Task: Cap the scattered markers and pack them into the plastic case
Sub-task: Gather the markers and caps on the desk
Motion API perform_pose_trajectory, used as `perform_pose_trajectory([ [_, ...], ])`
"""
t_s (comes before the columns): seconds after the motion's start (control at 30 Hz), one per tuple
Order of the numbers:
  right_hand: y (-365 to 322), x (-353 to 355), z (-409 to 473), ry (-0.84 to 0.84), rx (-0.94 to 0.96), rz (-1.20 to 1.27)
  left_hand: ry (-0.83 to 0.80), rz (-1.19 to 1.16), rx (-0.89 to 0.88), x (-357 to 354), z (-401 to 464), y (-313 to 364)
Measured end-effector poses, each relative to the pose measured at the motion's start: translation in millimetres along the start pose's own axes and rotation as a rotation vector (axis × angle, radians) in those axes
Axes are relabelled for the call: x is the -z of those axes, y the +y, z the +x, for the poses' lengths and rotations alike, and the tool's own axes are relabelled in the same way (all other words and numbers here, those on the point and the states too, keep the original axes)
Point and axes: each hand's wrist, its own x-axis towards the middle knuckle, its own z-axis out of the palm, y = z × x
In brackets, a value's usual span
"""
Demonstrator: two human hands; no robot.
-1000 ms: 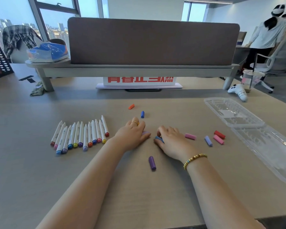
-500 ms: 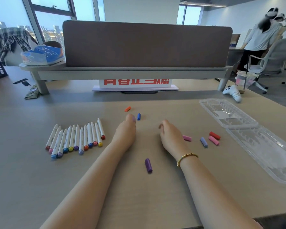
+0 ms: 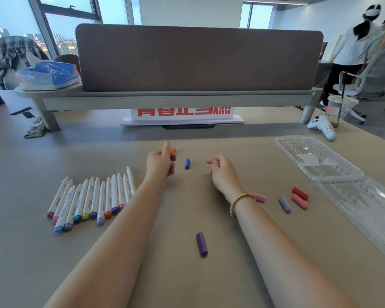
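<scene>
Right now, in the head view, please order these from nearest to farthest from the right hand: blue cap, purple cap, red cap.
From the right hand:
1. blue cap, just to its left, between the two hands.
2. purple cap, toward the camera, between the forearms.
3. red cap, off to the right, beside the plastic case.

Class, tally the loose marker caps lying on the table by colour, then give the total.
Pink caps: 2
Orange cap: 1
Blue cap: 1
Purple cap: 1
Lavender cap: 1
Red cap: 1
Total: 7
</scene>
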Motion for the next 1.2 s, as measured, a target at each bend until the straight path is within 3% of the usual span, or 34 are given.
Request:
perform_pose_trajectory([
  [0.1,-4.0,-13.4,12.1,-0.101,0.175,-0.261,0.148,0.547,-0.351,7.1,34.2,4.4],
  [0.27,-13.7,-33.8,32.4,-0.158,0.354,-0.607,0.055,1.245,-0.447,2.0,69.0,15.3],
  [0.6,-26.6,-32.5,33.3,-0.204,0.244,-0.861,-0.161,1.554,-0.401,-10.3,73.2,16.5],
  [0.7,-27.6,-23.3,21.2,-0.231,0.184,-0.881,-0.159,1.433,-0.431,-9.2,55.0,13.4],
  [0.9,-15.5,-1.5,-12.8,-0.127,0.167,-0.767,-0.203,0.689,-0.358,-7.0,-4.5,-3.3],
  [1.03,2.4,19.5,-35.3,-0.015,0.068,-0.330,-0.331,0.349,-0.275,-0.3,-56.9,-13.1],
  [1.2,10.5,51.4,-55.3,0.175,0.010,0.190,-0.445,0.241,-0.198,19.1,-100.5,-22.6],
])
